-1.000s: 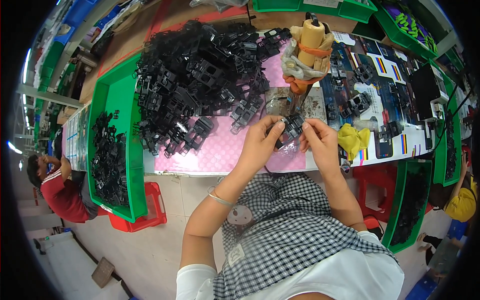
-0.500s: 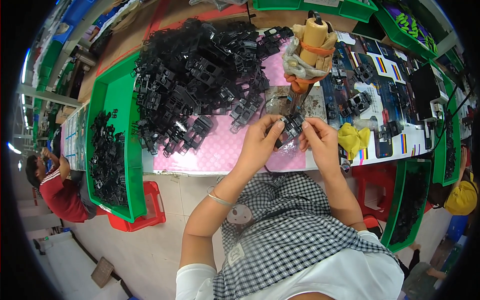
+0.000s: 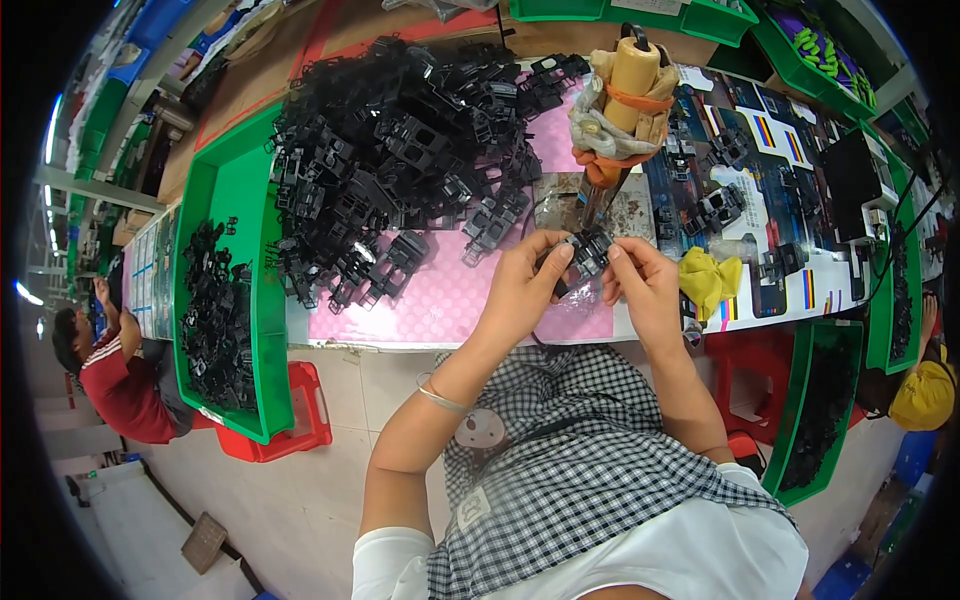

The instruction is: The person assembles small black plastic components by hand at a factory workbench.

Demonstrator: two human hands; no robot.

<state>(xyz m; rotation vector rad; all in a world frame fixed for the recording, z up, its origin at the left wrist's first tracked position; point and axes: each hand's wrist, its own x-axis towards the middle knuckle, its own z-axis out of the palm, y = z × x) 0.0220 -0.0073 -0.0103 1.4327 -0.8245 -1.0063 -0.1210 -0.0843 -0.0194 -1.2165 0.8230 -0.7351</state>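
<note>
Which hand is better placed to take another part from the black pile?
Probably the left hand: the pile lies on that side, nearer to it than to the right hand. Both hold one black part.

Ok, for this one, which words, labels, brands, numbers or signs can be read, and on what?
None that I can read.
White label on the green bin at the top edge: too small.
Printed sheets at right, under loose black parts: print too small.
Pale patch on the checked apron: too blurred.
Held black part: no marking legible.

Black plastic part [image 3: 590, 253], open-framed, tilted, held between hands [image 3: 528, 272].
</note>
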